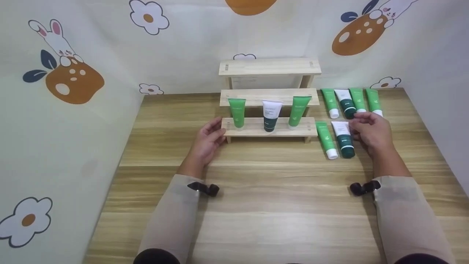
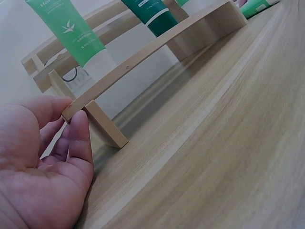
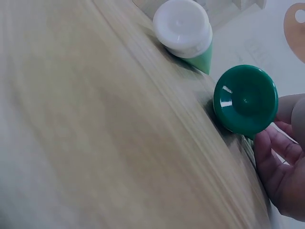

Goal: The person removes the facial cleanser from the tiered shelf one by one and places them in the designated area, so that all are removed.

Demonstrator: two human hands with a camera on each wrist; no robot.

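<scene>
My left hand pinches the left end of the lowest board of a three-step wooden display stand; the left wrist view shows the thumb above and a finger below the board's corner. Three squeeze tubes stand cap down on that step: a green tube, a white and dark green tube and another green tube. My right hand has its thumb and fingers at the right edge of a lying white and dark green tube. Its green cap hides part of the fingertips.
A green tube lies left of the one at my right hand. Behind them is a row of several tubes, including a white and dark green tube. Patterned cloth walls the wooden table at back and sides.
</scene>
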